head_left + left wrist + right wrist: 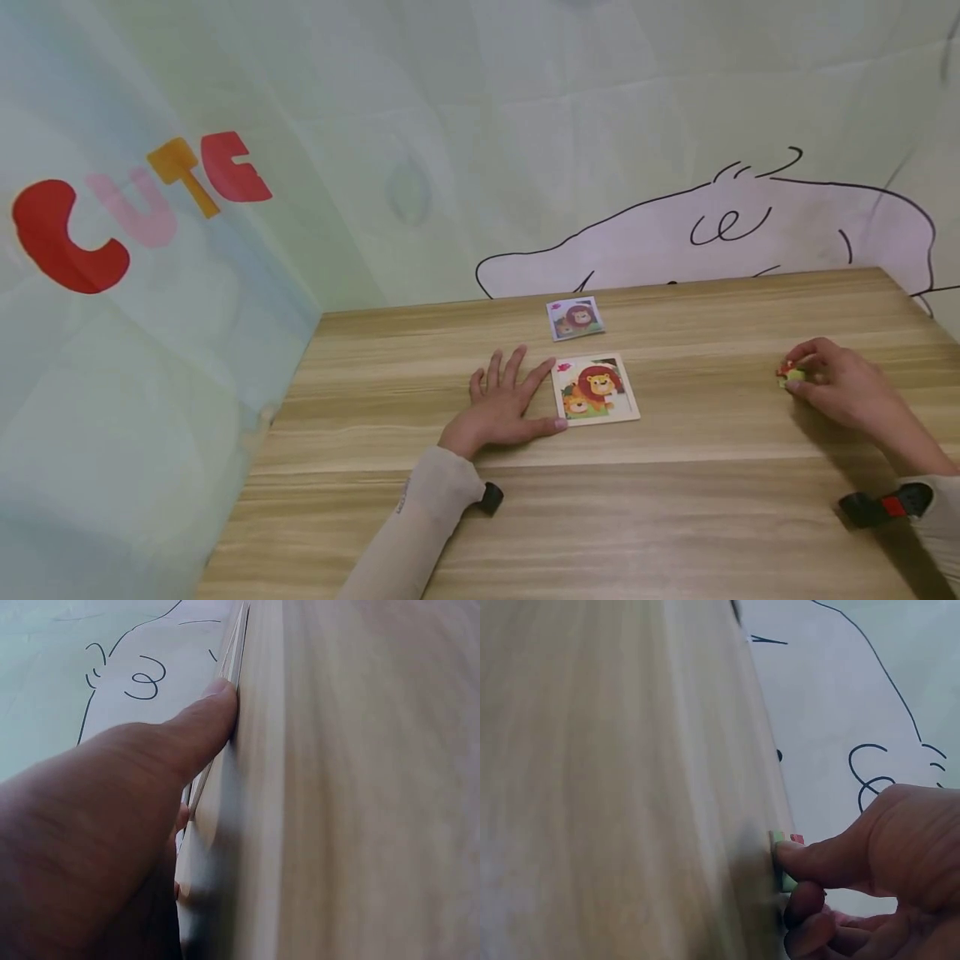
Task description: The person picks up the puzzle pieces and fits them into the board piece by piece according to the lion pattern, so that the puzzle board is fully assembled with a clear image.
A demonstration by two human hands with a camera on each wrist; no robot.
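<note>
A square lion puzzle board (592, 390) lies flat on the wooden table, with a pale gap at its lower right in the picture. My left hand (504, 408) rests beside it, fingers spread, the thumb and index fingertip touching its left edge. In the left wrist view the thumb (206, 720) lies against the board's edge. Off to the right, my right hand (843, 385) pinches a small green and red puzzle piece (790, 375) between thumb and fingers. The right wrist view shows the thumb over that piece (789, 881), hiding part of it.
A smaller card (575, 318) with a similar lion picture lies just behind the board. The wooden table (600, 517) meets a printed cloth backdrop (420, 150) at its back and left. A wrist strap (885, 504) is on the right forearm.
</note>
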